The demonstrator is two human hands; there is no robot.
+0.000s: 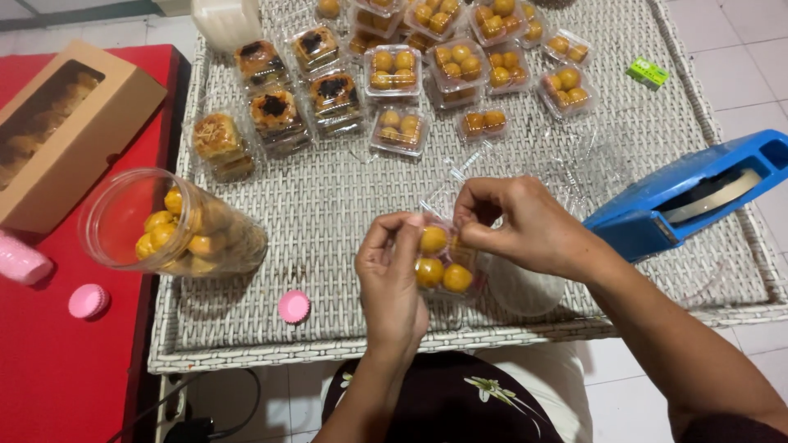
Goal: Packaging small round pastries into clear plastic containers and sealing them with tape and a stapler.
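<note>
Head view: left hand (392,275) and right hand (517,226) both pinch a small clear box (442,261) of round yellow cookies, held over the wicker desk's (328,213) near edge. Tipped jar (176,226) lies at the left edge; blue tape dispenser (689,197) at the right. Filled boxes (394,74) crowd the far edge.

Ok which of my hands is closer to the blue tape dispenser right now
Right. Your right hand is just left of the blue tape dispenser, pinching the small clear box of yellow balls. Your left hand holds the box's far side, farther away.
</note>
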